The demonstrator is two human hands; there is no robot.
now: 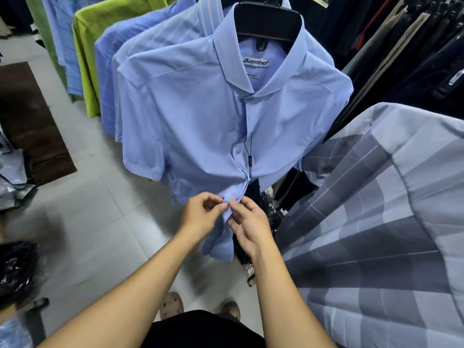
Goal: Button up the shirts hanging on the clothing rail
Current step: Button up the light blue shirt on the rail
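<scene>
From the head camera, the light blue shirt (200, 116) hung facing the person on a black hanger (267, 21), at the front of a row of shirts. Both hands met at its lower front, just above the hem. The left hand (198, 217) pinched the placket edge between thumb and fingers (222, 206), and the right hand (251, 222) gripped the facing edge with curled fingers, so the two hands were almost touching.

Open tiled floor (100, 222) lay to the left of the shirt, with a brown mat (27, 121) near its left edge. A grey checked shirt (376, 222) crowded in close on the right.

The neck label (256, 62) read "BLENTINO" (the small tab under it was too small to read surely).

One fastened button (237, 151) showed mid-chest, and one black tag string (250, 159) hung beside it. One lime-green shirt (88, 46) stood among the blue ones behind.
</scene>
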